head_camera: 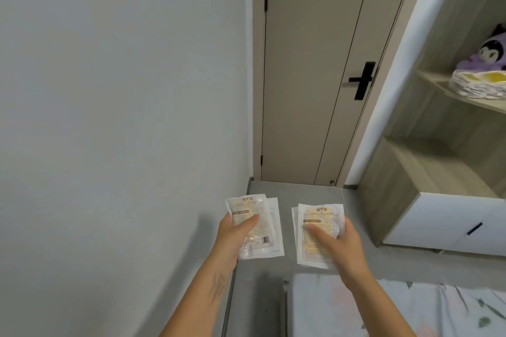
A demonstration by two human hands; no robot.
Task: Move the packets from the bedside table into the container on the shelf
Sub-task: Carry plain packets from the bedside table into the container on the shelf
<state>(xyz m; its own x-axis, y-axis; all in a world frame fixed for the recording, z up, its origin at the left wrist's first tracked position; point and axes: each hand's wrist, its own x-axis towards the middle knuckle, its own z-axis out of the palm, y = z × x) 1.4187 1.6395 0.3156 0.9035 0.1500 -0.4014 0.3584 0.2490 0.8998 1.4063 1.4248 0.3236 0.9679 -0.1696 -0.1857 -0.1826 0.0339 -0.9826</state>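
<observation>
The left hand (235, 230) holds up two packets (253, 224), thumb on top. The right hand (338, 238) holds two more packets (317, 227) the same way, out over the grey floor (306, 194). On the shelf (438, 82) to the right sits a white basket (477, 85) with a purple plush toy (486, 56) behind it. A door (315, 63) stands ahead, and the bed (383, 309) is below.

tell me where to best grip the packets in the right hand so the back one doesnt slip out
Pinch across the lower half of the right-hand packets, coming from the right edge as the right hand does now: thumb flat on the front, fingers behind. They are thin, flat and stacked slightly offset, with a second packet's edge peeking out on the left, so pressure through both faces should hold them together.
</observation>
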